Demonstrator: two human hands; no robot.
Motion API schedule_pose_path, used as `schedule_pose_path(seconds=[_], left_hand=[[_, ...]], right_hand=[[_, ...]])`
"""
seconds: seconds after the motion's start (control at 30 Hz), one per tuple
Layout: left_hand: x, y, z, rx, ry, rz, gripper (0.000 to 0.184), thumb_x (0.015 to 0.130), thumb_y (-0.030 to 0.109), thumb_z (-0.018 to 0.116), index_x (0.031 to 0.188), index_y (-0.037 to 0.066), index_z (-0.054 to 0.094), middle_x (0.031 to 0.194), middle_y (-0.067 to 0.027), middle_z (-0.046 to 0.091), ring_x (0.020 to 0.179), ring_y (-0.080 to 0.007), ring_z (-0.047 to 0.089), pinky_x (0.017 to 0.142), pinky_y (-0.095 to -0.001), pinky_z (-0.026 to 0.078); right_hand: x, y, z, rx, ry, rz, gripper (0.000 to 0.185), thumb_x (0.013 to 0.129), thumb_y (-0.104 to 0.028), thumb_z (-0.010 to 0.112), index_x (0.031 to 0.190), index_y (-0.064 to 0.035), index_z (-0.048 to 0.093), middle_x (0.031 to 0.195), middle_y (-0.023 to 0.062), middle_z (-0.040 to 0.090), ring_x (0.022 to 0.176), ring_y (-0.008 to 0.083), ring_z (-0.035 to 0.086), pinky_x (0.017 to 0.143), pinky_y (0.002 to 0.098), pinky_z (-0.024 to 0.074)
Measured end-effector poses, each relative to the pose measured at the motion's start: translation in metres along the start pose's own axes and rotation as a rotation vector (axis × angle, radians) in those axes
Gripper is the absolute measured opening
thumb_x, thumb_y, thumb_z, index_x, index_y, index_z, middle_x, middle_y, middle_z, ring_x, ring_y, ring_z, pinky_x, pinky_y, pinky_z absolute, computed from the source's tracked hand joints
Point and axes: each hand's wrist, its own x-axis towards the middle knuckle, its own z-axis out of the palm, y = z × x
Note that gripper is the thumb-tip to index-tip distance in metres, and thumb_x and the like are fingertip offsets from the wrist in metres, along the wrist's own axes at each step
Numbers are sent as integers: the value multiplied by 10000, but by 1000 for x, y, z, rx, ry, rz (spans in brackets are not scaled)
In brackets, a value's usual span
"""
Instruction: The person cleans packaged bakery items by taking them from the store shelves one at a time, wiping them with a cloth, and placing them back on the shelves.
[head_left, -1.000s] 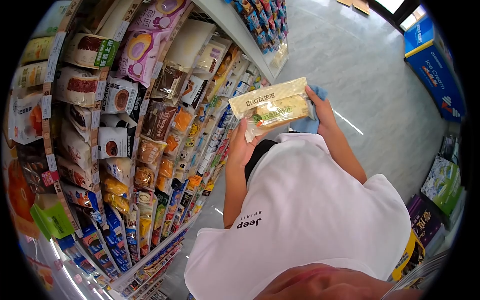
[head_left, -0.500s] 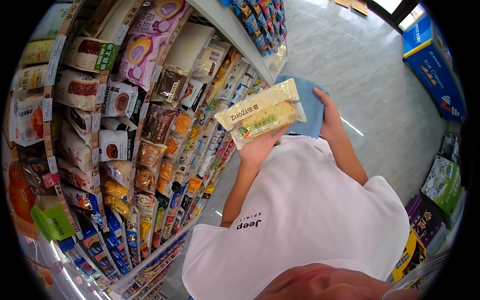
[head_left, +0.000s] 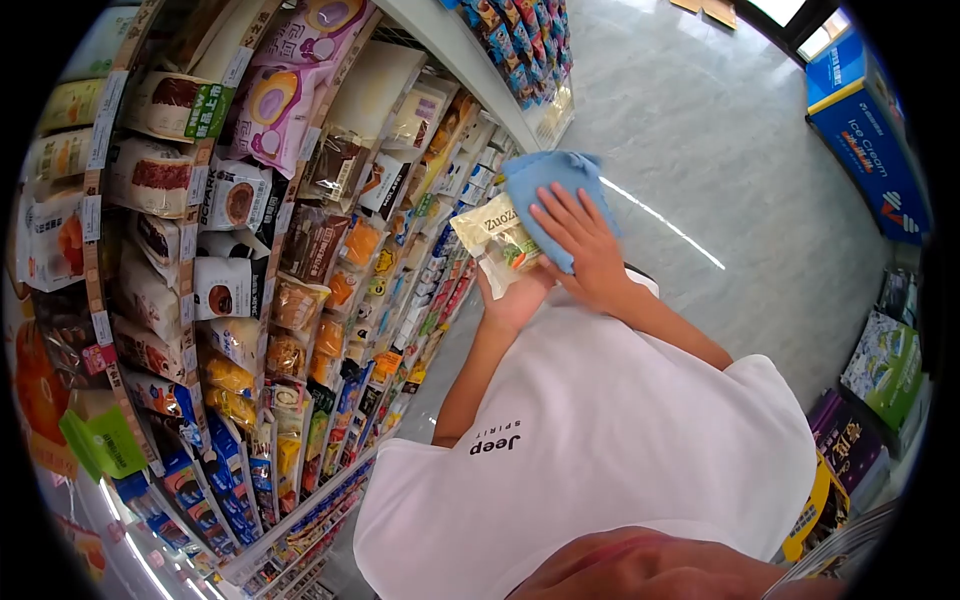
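One package [head_left: 492, 232], one blue cloth [head_left: 535, 172], two hands

I count one package and one cloth between my hands, held up in front of my white shirt [head_left: 600, 410]. The package is tilted, its wrapper pale cream and glossy, with a crimped, partly clear end at the lower left. Dark letters reading "ZuoZ" show on its face, with green print and a spot of orange below. The cloth covers its right part and hides the rest of the lettering.

My right hand [head_left: 582, 238] lies on the cloth, fingers stretched out and slightly apart. My left hand [head_left: 515, 303] bears the package from below; most of those fingers are hidden, so I cannot tell how tightly they close.

At my left is a packed shelf [head_left: 470, 78], with two pink-purple bread bags [head_left: 275, 110] high up and two yellow bags [head_left: 232, 406] lower down. One blue ice cream box [head_left: 865, 130] is well apart, at my right.
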Motion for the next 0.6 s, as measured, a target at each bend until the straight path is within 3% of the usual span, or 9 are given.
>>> schedule_pose_path(seconds=[0.1,0.2,0.23,0.33,0.37,0.47,0.6], left_hand=[[-4,0,-12,107,-34,8,621,1030,496,287,1545,152,334,1581,-44,363,1430,-247,357,1176,-468,274],[11,-11,14,199,66,27,631,1031,520,275,1547,160,332,1579,-49,361,1449,-260,337,1185,-469,269],[13,-14,22,228,121,46,637,1030,530,271,1548,166,331,1579,-52,358,1455,-265,330,1187,-471,267],[0,-12,7,354,394,108,631,1010,564,325,1512,187,388,1532,-56,419,1362,-235,450,1090,-443,421],[0,-17,3,470,385,154,636,1019,561,308,1525,180,364,1546,-77,396,1398,-246,418,1136,-460,380],[0,-16,-3,426,378,120,630,1024,560,296,1536,195,345,1561,-70,377,1428,-251,386,1164,-472,341],[-4,-29,16,710,494,189,660,1014,600,297,1539,201,343,1572,-59,364,1433,-249,377,1176,-467,320]], right_hand=[[3,-6,-7,31,-118,-107,596,937,-262,625,1482,-93,455,1540,112,430,1458,302,351,1198,498,239],[7,14,-5,-37,19,83,608,938,-301,626,1484,-97,453,1547,112,420,1465,303,337,1206,501,221],[7,12,-3,-33,8,56,618,937,-311,625,1487,-94,446,1551,113,413,1467,303,331,1208,501,217],[6,-6,1,7,-54,-45,649,934,-338,625,1497,-83,427,1563,116,395,1474,303,317,1211,502,209],[7,-15,0,40,-97,-94,659,932,-343,626,1499,-78,420,1566,117,390,1475,304,314,1212,503,209],[12,-19,-4,71,-170,-168,681,924,-348,634,1500,-65,409,1569,118,382,1476,303,311,1212,504,216],[12,-25,1,70,-211,-234,679,909,-325,639,1498,-69,418,1573,114,380,1480,310,305,1215,508,209]])
